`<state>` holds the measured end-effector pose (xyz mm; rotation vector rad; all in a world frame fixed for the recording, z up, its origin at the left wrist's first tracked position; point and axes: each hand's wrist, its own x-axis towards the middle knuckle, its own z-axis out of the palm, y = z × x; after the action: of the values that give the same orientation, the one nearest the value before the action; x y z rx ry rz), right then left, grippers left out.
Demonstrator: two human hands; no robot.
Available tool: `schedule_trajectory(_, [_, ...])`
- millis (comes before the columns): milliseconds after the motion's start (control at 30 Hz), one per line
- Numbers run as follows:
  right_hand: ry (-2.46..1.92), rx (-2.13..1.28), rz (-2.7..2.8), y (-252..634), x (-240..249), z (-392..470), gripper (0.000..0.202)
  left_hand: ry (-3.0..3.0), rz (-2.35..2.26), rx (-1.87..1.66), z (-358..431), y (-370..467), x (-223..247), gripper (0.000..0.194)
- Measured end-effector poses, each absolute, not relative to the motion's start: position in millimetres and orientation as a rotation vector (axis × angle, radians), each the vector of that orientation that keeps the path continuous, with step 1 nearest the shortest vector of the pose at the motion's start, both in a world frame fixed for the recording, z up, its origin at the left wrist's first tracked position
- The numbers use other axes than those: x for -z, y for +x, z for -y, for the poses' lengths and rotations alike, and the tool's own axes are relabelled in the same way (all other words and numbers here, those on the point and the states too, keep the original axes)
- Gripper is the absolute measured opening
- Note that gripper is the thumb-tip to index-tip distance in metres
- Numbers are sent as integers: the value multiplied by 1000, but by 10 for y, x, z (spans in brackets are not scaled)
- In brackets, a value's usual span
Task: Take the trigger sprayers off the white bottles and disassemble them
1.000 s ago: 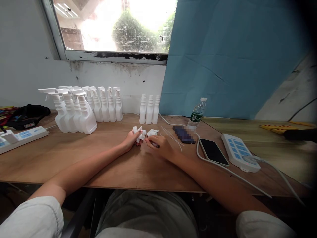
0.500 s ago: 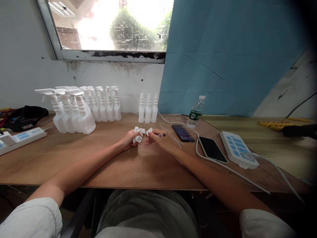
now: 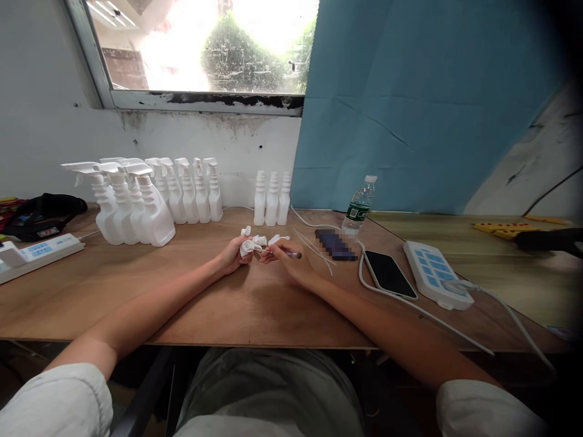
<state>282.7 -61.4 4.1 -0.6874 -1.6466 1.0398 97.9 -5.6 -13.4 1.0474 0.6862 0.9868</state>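
Note:
My left hand (image 3: 231, 256) is closed around a white trigger sprayer head (image 3: 248, 247), whose round collar faces up towards me. In my right hand (image 3: 288, 258) is a slim screwdriver-like tool (image 3: 295, 255), gripped with its dark handle end sticking out to the right. Its thin shaft points left and reaches the sprayer head; whether the tip is inside cannot be made out. Small white plastic parts (image 3: 277, 238) show just beyond my right fingers, partly hidden by them. Both hands are close together above the wooden table (image 3: 204, 309).
Several white spray bottles (image 3: 157, 215) with triggers stand at the back left. Three white bottles (image 3: 272, 200) without triggers stand by the wall. To the right are a water bottle (image 3: 359, 206), a phone (image 3: 390, 274), white cables and a power strip (image 3: 437, 273). Another power strip (image 3: 45, 252) lies left.
My left hand has shifted slightly left and turned the sprayer head, so its round opening faces up more. My right hand and the tool have moved slightly left with it.

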Motion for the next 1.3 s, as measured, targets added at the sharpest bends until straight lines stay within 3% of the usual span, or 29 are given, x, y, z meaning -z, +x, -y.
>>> schedule_trajectory(367, [-440,352,2463,3009,-75,450,23,1021,-629,-965,27,976,158,25])
schedule_trajectory(500, [-387,568,2589,2988,13,377,27,1026,-646,-1005,35,1004,174,28])
schedule_trajectory(633, [-396,508,2544,2954,32,394,26,1004,-688,-1070,51,1015,152,33])
schedule_trajectory(900, [-678,-48,2140,3153,-135,440,25,1219,-888,-1399,-178,895,245,45])
schedule_trajectory(1133, [-950,-329,1963,3266,-179,381,48,1536,-1153,-1451,-358,804,358,27])
schedule_trajectory(1300, [-975,-364,1940,3272,-134,338,56,1904,-1181,-1304,-324,799,328,38])
